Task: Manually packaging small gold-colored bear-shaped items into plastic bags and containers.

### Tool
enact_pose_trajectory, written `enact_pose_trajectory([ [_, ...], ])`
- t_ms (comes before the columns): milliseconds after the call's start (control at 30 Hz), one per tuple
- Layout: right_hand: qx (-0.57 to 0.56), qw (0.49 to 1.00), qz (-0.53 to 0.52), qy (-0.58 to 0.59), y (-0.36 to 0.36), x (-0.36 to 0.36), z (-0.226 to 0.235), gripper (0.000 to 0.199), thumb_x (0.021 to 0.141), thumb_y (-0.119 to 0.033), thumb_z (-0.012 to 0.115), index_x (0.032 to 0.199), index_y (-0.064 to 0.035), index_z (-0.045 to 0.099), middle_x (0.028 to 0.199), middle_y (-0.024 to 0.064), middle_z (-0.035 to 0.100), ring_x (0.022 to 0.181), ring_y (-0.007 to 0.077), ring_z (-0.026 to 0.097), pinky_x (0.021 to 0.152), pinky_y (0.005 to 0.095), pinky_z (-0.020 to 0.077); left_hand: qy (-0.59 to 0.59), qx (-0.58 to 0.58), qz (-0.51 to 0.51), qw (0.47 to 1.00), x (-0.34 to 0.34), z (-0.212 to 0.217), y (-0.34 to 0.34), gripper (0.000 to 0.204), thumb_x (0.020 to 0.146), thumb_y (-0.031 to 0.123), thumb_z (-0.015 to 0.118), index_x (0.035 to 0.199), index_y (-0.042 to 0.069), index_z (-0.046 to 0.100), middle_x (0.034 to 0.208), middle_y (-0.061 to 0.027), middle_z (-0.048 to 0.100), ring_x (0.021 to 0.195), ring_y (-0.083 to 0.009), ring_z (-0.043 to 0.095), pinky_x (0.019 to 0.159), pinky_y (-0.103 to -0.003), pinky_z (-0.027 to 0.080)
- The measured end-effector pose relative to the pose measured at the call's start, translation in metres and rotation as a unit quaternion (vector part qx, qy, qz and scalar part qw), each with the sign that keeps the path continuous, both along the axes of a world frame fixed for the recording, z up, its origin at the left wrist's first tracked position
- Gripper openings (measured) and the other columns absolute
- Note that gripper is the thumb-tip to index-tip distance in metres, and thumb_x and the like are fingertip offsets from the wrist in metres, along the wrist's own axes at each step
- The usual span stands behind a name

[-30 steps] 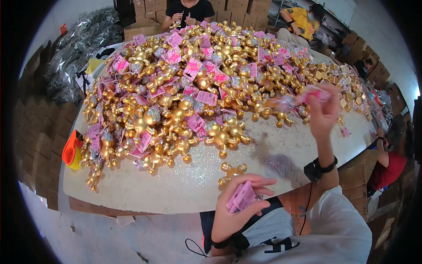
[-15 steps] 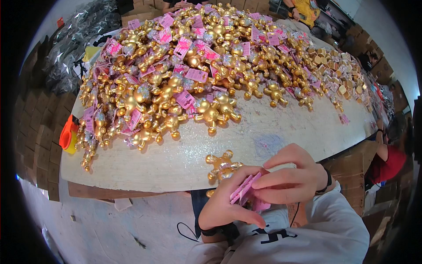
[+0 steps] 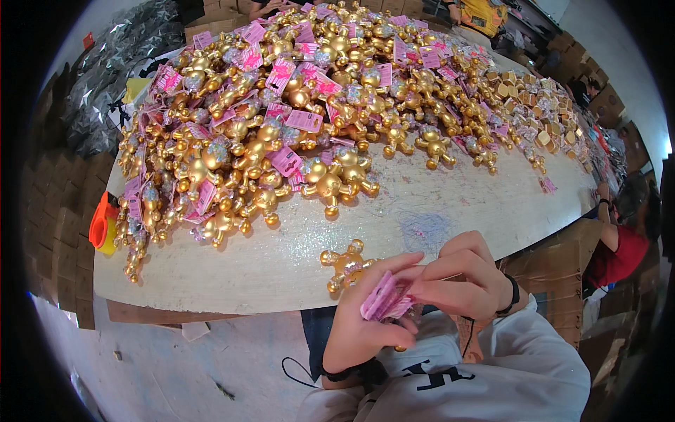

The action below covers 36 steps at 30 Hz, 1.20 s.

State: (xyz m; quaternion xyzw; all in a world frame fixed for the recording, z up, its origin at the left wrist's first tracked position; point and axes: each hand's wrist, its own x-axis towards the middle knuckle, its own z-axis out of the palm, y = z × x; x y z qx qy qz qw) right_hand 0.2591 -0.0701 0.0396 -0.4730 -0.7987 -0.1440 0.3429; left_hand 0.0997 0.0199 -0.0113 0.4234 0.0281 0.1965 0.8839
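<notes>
My left hand is closed around a small bunch of pink printed cards with clear plastic about them, close to my body at the table's near edge. From the right, my right hand pinches at the same bunch with bent fingers. What exactly its fingertips grip is hidden behind the cards. Just beyond my left hand, a shiny gold figure with round knobbed limbs lies on the pale table, partly covered by that hand. A bit of gold shows below the left thumb; I cannot tell what it belongs to.
A large heap of gold figures with pink tags covers the far half of the table. Small gold blocks lie at the far right. An orange and yellow container stands at the left edge. A person in red is at the right.
My left hand has turned slightly, so the pink cards show more of their faces. The right fingers have drawn in closer around the bunch. The whole view has shifted a little.
</notes>
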Motion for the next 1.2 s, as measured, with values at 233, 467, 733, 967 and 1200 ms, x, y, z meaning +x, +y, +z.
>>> enact_pose_trajectory([
  [233,-0.256,0.932,0.142,0.214,0.006,0.002,0.005,0.015,0.084,-0.015,0.062,0.09,-0.0022,0.062,0.076,0.0092,0.061,0.056,0.0281,0.055,0.049,0.0337,0.0415,0.031,0.047,-0.004,0.998,0.002,0.0,0.001,0.114,0.064,0.086,0.045,0.131,-0.006,0.036,0.114,-0.0126,0.056,0.096,-0.0147,0.057,0.07,-0.024,0.05],
  [467,-0.057,0.996,0.066,0.006,0.011,0.001,0.0,0.031,0.068,-0.01,0.067,0.099,-0.0095,0.067,0.092,-0.0002,0.059,0.084,0.021,0.054,0.066,0.0287,0.0442,0.067,-0.001,-0.068,0.995,-0.004,0.005,0.001,0.112,0.064,0.079,0.059,0.133,-0.005,0.034,0.112,-0.0084,0.053,0.101,-0.0166,0.054,0.088,-0.027,0.042],
  [733,-0.142,0.976,0.152,0.066,0.028,0.011,0.013,0.035,0.067,-0.01,0.072,0.101,-0.0143,0.069,0.089,-0.0024,0.058,0.083,0.0205,0.053,0.068,0.0298,0.0451,-0.024,-0.026,-0.037,0.999,-0.003,-0.015,-0.002,0.09,0.062,0.016,0.085,0.134,0.0,0.034,0.112,-0.006,0.051,0.101,-0.0139,0.051,0.087,-0.026,0.042],
  [967,-0.102,0.986,0.095,0.091,0.04,0.013,0.001,0.036,0.067,-0.006,0.073,0.101,-0.0161,0.069,0.09,-0.0032,0.059,0.081,0.0202,0.053,0.067,0.0302,0.045,-0.046,0.034,0.05,0.997,0.0,-0.01,0.007,0.067,0.074,0.004,0.073,0.131,0.0,0.038,0.098,-0.0094,0.057,0.085,-0.0131,0.058,0.072,-0.026,0.049],
  [1200,-0.122,0.97,0.097,0.189,0.043,0.015,0.003,0.023,0.072,-0.003,0.073,0.093,-0.0108,0.067,0.085,0.0007,0.06,0.078,0.0191,0.053,0.063,0.0294,0.0429,-0.019,-0.07,0.101,0.992,-0.003,-0.009,0.007,0.042,0.095,0.033,0.048,0.118,-0.002,0.043,0.11,-0.0189,0.057,0.084,-0.0178,0.061,0.063,-0.028,0.052],
])
